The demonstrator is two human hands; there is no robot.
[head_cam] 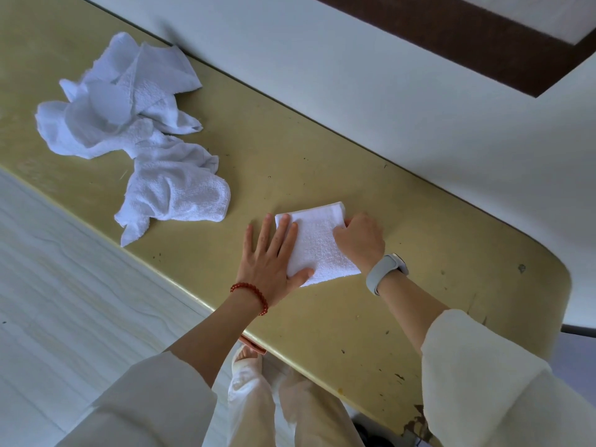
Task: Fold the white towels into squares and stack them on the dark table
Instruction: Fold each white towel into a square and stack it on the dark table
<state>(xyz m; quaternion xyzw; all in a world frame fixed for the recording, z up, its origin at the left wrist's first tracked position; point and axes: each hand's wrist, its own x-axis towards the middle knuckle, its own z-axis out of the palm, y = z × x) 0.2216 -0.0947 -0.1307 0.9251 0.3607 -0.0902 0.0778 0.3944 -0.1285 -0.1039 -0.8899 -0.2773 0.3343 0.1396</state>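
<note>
my left hand (270, 255) is flat, fingers straight, pressing the left edge of the folded towel (314, 243) on the table (322, 162). my right hand (360, 241) is curled, pinching the towel's far right corner - towel sits right between both hands. the pile (135, 130) of unfolded towels lies well off to my left - untouched.

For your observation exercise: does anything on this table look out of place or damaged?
Yes. Unfolded white towels lie crumpled in a heap at the table's left end, and the yellowish tabletop is chipped along its near edge, lower right.
</note>
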